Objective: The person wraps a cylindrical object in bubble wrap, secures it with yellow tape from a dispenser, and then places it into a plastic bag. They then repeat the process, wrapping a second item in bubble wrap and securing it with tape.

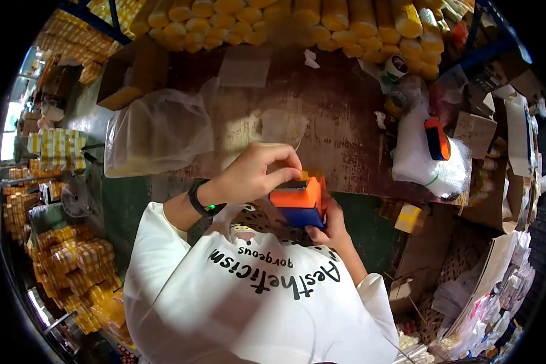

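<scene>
An orange and blue tape dispenser (pixel 297 201) is in front of my chest, just off the table's near edge. My right hand (pixel 333 223) is wrapped round its right side, the thumb against the blue part. My left hand (pixel 262 173), with a dark watch on the wrist, reaches over the top. Its thumb and forefinger pinch together at the dispenser's black edge, beside a yellowish strip of tape (pixel 311 175). The fingertips partly hide what lies between them.
A clear plastic bag (pixel 161 130) lies on the left of the worn table (pixel 340 121). To the right, a second tape dispenser (pixel 437 139) rests on a roll of bubble wrap (pixel 415 161). Yellow-wrapped rolls (pixel 333 15) line the back; a cardboard box (pixel 133 73) stands back left.
</scene>
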Tool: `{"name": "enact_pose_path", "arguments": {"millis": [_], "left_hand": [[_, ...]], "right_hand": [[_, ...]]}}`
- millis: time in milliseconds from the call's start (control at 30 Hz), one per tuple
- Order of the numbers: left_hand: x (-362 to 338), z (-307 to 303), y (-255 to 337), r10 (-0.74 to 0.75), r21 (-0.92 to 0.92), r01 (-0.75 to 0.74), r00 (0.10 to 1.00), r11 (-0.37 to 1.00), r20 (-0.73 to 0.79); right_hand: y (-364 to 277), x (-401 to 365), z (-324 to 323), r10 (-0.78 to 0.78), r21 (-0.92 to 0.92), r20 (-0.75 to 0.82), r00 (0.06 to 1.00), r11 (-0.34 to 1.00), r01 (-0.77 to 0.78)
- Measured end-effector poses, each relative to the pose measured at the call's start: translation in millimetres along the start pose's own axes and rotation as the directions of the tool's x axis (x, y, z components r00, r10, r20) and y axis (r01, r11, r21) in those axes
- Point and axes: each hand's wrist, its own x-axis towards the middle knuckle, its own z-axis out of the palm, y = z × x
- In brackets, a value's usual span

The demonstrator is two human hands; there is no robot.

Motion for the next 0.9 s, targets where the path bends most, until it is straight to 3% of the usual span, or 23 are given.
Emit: {"name": "enact_pose_path", "arguments": {"millis": [67,100,200,233,333,367,433,467,500,533,633,767,900], "left_hand": [[3.9,-3.8,5.7,-0.013,-0.030,0.012,1.000,0.999,-0.025],[5.7,-4.4,5.2,0.049,0.017,-0.047,0.993,0.999,-0.104],[-0.8,-14.9,12.6,-0.040,-0.130,0.017,0.983,0.991,-0.178],[-4.0,-17.5,13.6,-0.031,-0.114,0.000,0.964,0.994,-0.265],[-6.9,-34.8,16.5,0.109,-0.148,-0.190,0.895,0.971,-0.433],[-7.4,-36.5,23.2,0.182,-0.056,-0.243,0.843,0.968,-0.507],[-9.9,-25.8,25.7,0.551,0.420,-0.401,0.760,0.814,-0.344],[-11.3,-15.9,27.0,0.685,0.610,-0.458,0.701,0.646,-0.199],[-10.1,2.9,25.8,0.811,0.745,-0.547,0.585,0.381,0.015],[-6.5,19.8,24.5,0.857,0.802,-0.592,0.452,0.080,0.248],[15.5,20.4,23.8,0.853,0.820,-0.546,0.332,-0.173,0.402],[32.6,19.7,18.2,0.808,0.773,-0.566,0.290,-0.288,0.513],[50.9,19.1,19.7,0.837,0.788,-0.537,0.248,-0.300,0.487]], "right_hand": [[-10.1,2.0,-0.9,0.127,0.047,-0.004,0.992,0.991,-0.126],[-18.3,7.3,-1.5,0.085,-0.030,-0.048,0.995,0.996,-0.086],[-27.2,6.0,-11.6,0.057,-0.410,-0.011,0.998,0.910,-0.057],[-39.6,11.0,-14.0,-0.083,-0.451,-0.046,0.995,0.891,0.053],[-32.3,0.7,-17.7,-0.144,-0.372,-0.185,0.972,0.926,0.066],[-34.9,-2.3,-17.2,-0.082,-0.300,-0.217,0.973,0.954,0.014],[-38.4,4.1,-10.6,0.108,-0.125,-0.319,0.942,0.980,-0.155],[-40.9,6.3,-6.7,0.212,-0.028,-0.357,0.910,0.971,-0.237],[-44.8,11.8,-7.0,0.238,-0.037,-0.357,0.903,0.963,-0.268],[-41.1,16.7,-5.3,0.215,-0.018,-0.418,0.882,0.969,-0.245],[-38.1,41.1,-2.1,0.198,0.083,-0.561,0.804,0.980,-0.183],[-6.0,62.2,0.6,0.354,0.369,-0.599,0.718,0.918,-0.144],[0.6,82.2,-11.9,0.354,0.433,-0.582,0.732,0.897,-0.090]]}}
